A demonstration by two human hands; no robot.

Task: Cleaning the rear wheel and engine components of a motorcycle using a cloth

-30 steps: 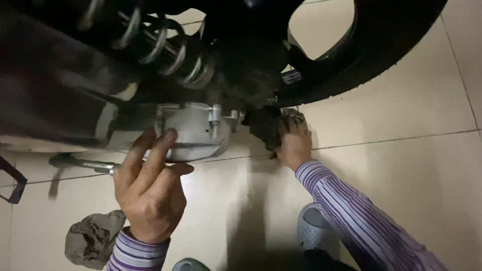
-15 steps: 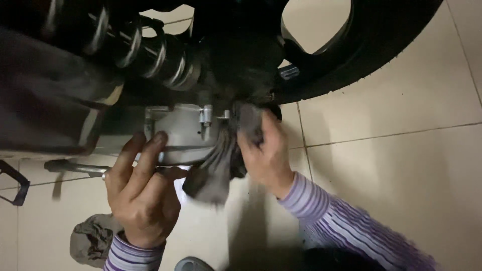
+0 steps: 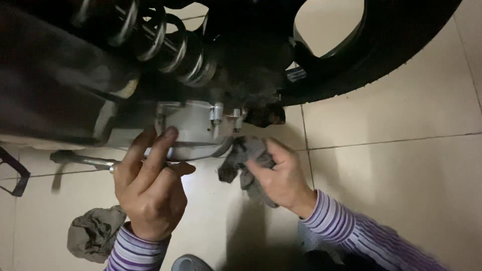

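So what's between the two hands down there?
In the head view, a stretch of bare pale floor tile separates the left hand from the right hand. The right hand grips a dark grey rag; the silver engine cover sits just above.

A coiled shock-absorber spring runs along the top, beside a black tyre arching over pale floor tiles. On the floor lie a crumpled olive cloth, a metal tool and a grey sandal.

Casing: matt grey metal
Spring: shiny metal
Rag: limp grey cloth
Tyre: matt black rubber
Floor: glossy tile
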